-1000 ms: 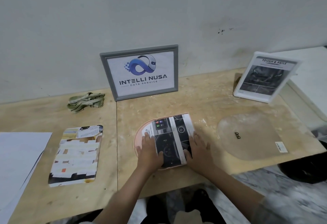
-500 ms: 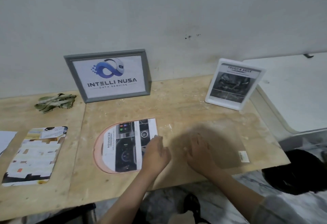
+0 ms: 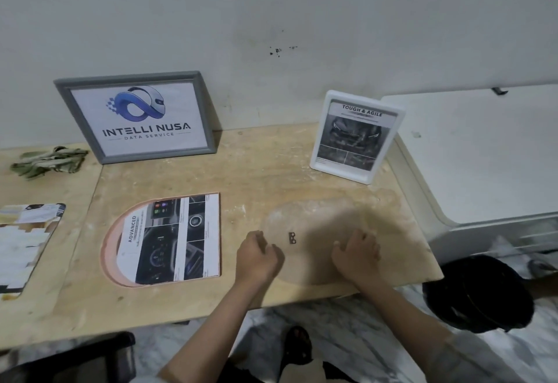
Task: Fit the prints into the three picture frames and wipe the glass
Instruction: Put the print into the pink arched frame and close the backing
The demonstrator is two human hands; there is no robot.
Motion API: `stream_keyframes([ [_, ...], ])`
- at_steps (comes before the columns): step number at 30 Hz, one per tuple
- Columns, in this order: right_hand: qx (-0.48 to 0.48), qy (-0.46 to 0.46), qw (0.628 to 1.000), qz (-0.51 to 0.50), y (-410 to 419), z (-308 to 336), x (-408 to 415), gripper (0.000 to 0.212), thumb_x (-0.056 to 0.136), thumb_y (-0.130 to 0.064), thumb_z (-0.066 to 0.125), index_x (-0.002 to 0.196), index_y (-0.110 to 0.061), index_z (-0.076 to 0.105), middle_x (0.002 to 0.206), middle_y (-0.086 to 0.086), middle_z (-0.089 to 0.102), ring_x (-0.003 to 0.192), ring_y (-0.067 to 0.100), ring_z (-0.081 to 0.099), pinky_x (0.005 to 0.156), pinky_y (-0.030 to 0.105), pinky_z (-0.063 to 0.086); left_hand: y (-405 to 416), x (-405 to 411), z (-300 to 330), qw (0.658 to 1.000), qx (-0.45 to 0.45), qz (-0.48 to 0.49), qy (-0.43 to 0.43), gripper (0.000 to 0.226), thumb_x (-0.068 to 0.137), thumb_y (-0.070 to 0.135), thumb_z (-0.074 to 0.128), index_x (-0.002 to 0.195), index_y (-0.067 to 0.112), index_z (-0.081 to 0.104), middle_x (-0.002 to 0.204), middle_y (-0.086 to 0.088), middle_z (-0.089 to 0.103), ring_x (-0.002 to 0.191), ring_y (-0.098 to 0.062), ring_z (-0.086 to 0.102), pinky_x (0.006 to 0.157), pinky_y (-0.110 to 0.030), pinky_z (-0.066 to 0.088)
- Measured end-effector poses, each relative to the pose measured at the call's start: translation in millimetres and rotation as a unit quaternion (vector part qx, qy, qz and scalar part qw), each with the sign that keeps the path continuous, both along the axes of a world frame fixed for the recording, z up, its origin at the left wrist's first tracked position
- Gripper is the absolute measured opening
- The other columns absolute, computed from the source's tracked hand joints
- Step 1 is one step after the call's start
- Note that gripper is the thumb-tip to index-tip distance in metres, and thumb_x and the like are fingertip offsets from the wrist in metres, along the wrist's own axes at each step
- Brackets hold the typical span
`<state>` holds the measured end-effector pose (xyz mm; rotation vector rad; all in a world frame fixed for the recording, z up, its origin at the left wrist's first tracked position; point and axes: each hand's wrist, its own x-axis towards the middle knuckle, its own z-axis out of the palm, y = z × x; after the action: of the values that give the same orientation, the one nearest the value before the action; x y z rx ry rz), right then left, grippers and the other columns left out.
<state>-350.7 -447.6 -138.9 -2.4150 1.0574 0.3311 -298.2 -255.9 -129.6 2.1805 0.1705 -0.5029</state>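
Note:
A clear arched pane (image 3: 314, 225) with a small black hanger mark lies flat on the wooden table (image 3: 247, 171). My left hand (image 3: 259, 257) curls its fingers round the pane's left edge. My right hand (image 3: 357, 257) curls its fingers at the pane's right edge. To the left lies a pink arched frame (image 3: 108, 249) with the "ADVANCED" print (image 3: 172, 239) on top of it. A grey frame (image 3: 60, 88) with the logo print and a white frame (image 3: 320, 141) with the "TOUGH & AGILE" print lean on the wall.
A crumpled green cloth (image 3: 48, 160) sits at the back left. A taped backing board (image 3: 27, 243) lies at the left edge. A white cabinet (image 3: 483, 156) adjoins the table on the right, and a black bag (image 3: 477, 295) sits on the floor below it.
Both hands left the print on the pink frame and moved right onto the clear pane. The camera view swung right with them.

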Motion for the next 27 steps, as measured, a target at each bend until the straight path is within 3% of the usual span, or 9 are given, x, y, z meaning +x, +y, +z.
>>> stream_keyframes([
  [5,0.059,-0.054,0.994,-0.073,-11,1,6,0.061,0.082,-0.036,0.060,0.128,0.000,0.041,0.130,0.023,0.039,0.120,0.042,0.035,0.100,0.047,0.035,-7,12,-5,0.994,-0.032,0.103,0.036,0.037,0.086,0.013,0.061,0.120,0.004,0.052,0.101,-0.003,0.055,0.100,-0.023,0.055,0.081,-0.024,0.036],
  [9,0.085,-0.046,0.988,-0.118,-20,6,16,0.066,0.083,-0.037,0.059,0.134,0.000,0.038,0.134,0.024,0.038,0.124,0.042,0.035,0.102,0.047,0.036,-7,20,-8,0.985,-0.068,0.142,0.063,0.033,0.082,0.021,0.060,0.109,0.000,0.061,0.098,-0.005,0.057,0.106,-0.031,0.058,0.081,-0.029,0.040],
  [12,0.115,-0.056,0.982,-0.140,-15,10,21,0.058,0.083,-0.032,0.058,0.129,-0.001,0.043,0.135,0.022,0.035,0.120,0.041,0.040,0.094,0.041,0.039,-2,22,-1,0.983,-0.082,0.157,0.043,0.013,0.079,0.022,0.058,0.087,0.011,0.061,0.081,0.002,0.052,0.093,-0.030,0.055,0.081,-0.029,0.039],
  [14,0.133,-0.065,0.982,-0.114,-4,15,25,0.054,0.085,-0.034,0.059,0.127,-0.003,0.044,0.135,0.021,0.034,0.119,0.039,0.041,0.089,0.037,0.039,12,25,5,0.983,-0.068,0.171,0.018,0.018,0.077,0.023,0.056,0.086,0.008,0.061,0.077,-0.008,0.051,0.088,-0.034,0.054,0.080,-0.034,0.044],
  [15,0.143,-0.069,0.982,-0.105,1,16,26,0.055,0.086,-0.034,0.059,0.128,-0.004,0.043,0.136,0.020,0.032,0.118,0.039,0.040,0.087,0.035,0.037,17,26,8,0.984,-0.056,0.166,0.009,0.019,0.076,0.022,0.054,0.081,0.004,0.058,0.074,-0.013,0.047,0.080,-0.037,0.051,0.072,-0.036,0.044],
  [16,0.154,-0.076,0.980,-0.096,7,19,29,0.056,0.086,-0.035,0.060,0.131,-0.005,0.041,0.136,0.019,0.030,0.117,0.037,0.041,0.086,0.033,0.036,26,29,11,0.986,-0.045,0.162,-0.009,0.014,0.075,0.020,0.053,0.069,0.007,0.049,0.067,-0.013,0.040,0.070,-0.033,0.044,0.062,-0.034,0.037],
  [18,0.173,-0.088,0.979,-0.067,28,25,39,0.059,0.086,-0.034,0.061,0.132,-0.003,0.041,0.133,0.020,0.029,0.115,0.037,0.044,0.090,0.031,0.037,50,35,16,0.983,-0.043,0.177,-0.034,0.023,0.075,0.015,0.053,0.062,0.013,0.034,0.062,-0.006,0.032,0.065,-0.023,0.034,0.057,-0.033,0.023],
  [21,0.176,-0.093,0.980,-0.028,68,28,56,0.056,0.082,-0.035,0.059,0.126,-0.003,0.048,0.127,0.020,0.038,0.119,0.037,0.045,0.103,0.035,0.038,91,41,21,0.976,-0.012,0.215,-0.040,0.026,0.077,0.012,0.056,0.060,0.014,0.037,0.060,-0.003,0.039,0.063,-0.023,0.038,0.058,-0.033,0.028],
  [27,0.178,-0.093,0.977,0.073,158,31,72,0.060,0.081,-0.037,0.054,0.133,-0.008,0.047,0.128,0.015,0.046,0.122,0.031,0.044,0.105,0.039,0.038,179,45,20,0.963,0.037,0.262,-0.053,0.019,0.078,0.012,0.059,0.066,0.011,0.044,0.067,-0.009,0.048,0.067,-0.025,0.044,0.059,-0.033,0.033],
])
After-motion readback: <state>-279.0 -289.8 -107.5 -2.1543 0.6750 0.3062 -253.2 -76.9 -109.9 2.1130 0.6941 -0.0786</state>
